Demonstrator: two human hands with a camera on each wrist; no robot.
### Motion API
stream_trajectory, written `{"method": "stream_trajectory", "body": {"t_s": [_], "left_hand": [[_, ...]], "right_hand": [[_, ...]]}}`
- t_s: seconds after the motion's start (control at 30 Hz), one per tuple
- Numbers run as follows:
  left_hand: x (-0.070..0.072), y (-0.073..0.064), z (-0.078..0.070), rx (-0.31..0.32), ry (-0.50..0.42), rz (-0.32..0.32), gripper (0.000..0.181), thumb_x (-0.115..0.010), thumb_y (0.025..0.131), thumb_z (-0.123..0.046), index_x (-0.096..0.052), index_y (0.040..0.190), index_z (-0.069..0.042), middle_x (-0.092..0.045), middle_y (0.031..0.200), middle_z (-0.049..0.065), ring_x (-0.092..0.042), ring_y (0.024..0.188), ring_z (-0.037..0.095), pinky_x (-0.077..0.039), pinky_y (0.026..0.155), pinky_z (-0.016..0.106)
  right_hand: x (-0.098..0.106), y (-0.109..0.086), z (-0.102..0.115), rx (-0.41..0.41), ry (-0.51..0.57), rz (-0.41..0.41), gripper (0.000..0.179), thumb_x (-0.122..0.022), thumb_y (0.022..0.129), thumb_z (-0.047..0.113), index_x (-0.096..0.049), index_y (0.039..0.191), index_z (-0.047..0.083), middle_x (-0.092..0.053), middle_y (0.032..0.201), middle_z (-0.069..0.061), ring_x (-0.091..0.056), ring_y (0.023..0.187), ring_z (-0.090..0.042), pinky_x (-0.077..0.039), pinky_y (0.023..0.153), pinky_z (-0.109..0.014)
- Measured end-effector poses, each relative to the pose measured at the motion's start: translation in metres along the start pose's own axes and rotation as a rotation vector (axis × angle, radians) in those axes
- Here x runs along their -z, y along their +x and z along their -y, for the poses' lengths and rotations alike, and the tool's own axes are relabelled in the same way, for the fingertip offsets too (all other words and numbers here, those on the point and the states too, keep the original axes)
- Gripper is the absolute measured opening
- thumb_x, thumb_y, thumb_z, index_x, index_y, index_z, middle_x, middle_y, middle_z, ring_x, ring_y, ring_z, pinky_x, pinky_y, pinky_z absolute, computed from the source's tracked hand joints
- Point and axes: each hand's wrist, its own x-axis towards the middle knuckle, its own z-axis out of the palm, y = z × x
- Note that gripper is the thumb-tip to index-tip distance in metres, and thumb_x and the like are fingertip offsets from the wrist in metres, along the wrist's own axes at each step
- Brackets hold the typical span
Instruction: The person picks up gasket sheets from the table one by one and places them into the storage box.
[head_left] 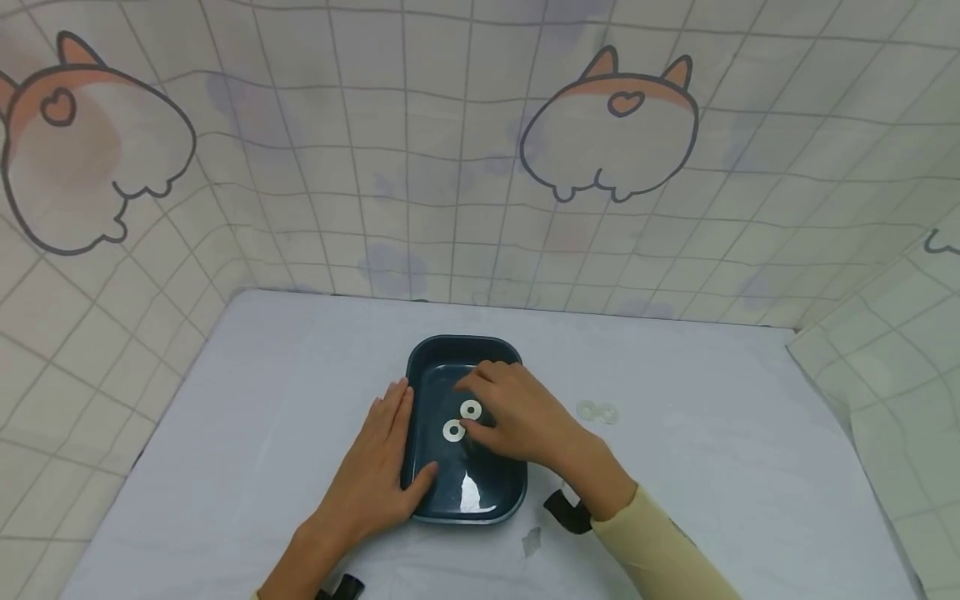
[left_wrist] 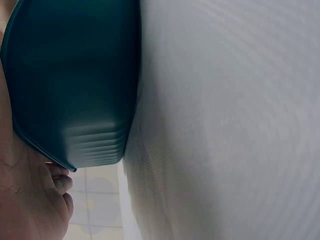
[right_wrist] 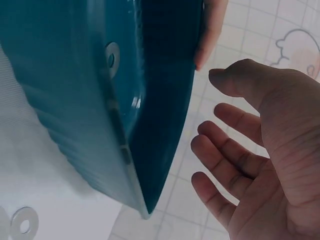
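Note:
A dark teal rectangular tray (head_left: pixel 487 483) stands on the white table. Two pale flat ring washers (head_left: pixel 446 431) lie on its floor; one washer (right_wrist: pixel 115 60) also shows in the right wrist view. My left hand (head_left: pixel 378 467) rests along the tray's left side, fingers straight, the thumb over the rim. Above the tray my right hand (head_left: pixel 517 408) hovers with loosely bent fingers. In the right wrist view nothing is between those fingers, and they stand apart from the tray. Two more washers (head_left: pixel 616 414) lie side by side on the table, right of the tray.
A small grey diamond-shaped patch (head_left: pixel 532 542) is on the white tabletop (head_left: pixel 720 467) near the front. A black wrist-worn device (head_left: pixel 570 515) sits at my right wrist. Tile-patterned cloth walls (head_left: pixel 450 208) with cartoon drawings enclose the table at the back and sides.

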Motion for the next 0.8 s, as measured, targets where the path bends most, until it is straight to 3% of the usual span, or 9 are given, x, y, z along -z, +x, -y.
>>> {"method": "stream_trajectory", "body": {"t_s": [0.2, 0.5, 0.8], "left_hand": [[0.0, 0.001, 0.001, 0.004, -0.007, 0.006, 0.1, -0.066, 0.095, -0.05, -0.018, 0.169, -0.003, -0.01, 0.181, 0.009, -0.018, 0.167, 0.029, 0.014, 0.131, 0.016], [-0.001, 0.0, 0.0, -0.001, -0.001, -0.003, 0.1, -0.067, 0.095, -0.049, -0.02, 0.168, -0.002, -0.013, 0.18, 0.011, -0.018, 0.167, 0.029, 0.012, 0.132, 0.016], [-0.001, 0.0, 0.0, 0.001, 0.0, -0.006, 0.1, -0.067, 0.095, -0.048, -0.019, 0.169, -0.002, -0.012, 0.18, 0.01, -0.018, 0.167, 0.029, 0.012, 0.133, 0.017]], "right_hand": [[0.0, -0.012, -0.007, -0.035, 0.045, -0.03, 0.039, -0.081, 0.093, 0.031, -0.073, 0.128, 0.015, -0.073, 0.126, -0.004, -0.069, 0.117, -0.022, -0.059, 0.105, -0.043], [-0.002, -0.032, -0.019, -0.159, 0.114, -0.043, 0.037, -0.082, 0.093, 0.026, -0.074, 0.126, 0.013, -0.072, 0.123, -0.003, -0.069, 0.113, -0.023, -0.06, 0.103, -0.045], [-0.005, -0.055, -0.035, -0.279, 0.113, -0.077, 0.034, -0.081, 0.093, 0.025, -0.073, 0.125, 0.016, -0.074, 0.123, -0.002, -0.07, 0.113, -0.024, -0.062, 0.101, -0.045]]}}
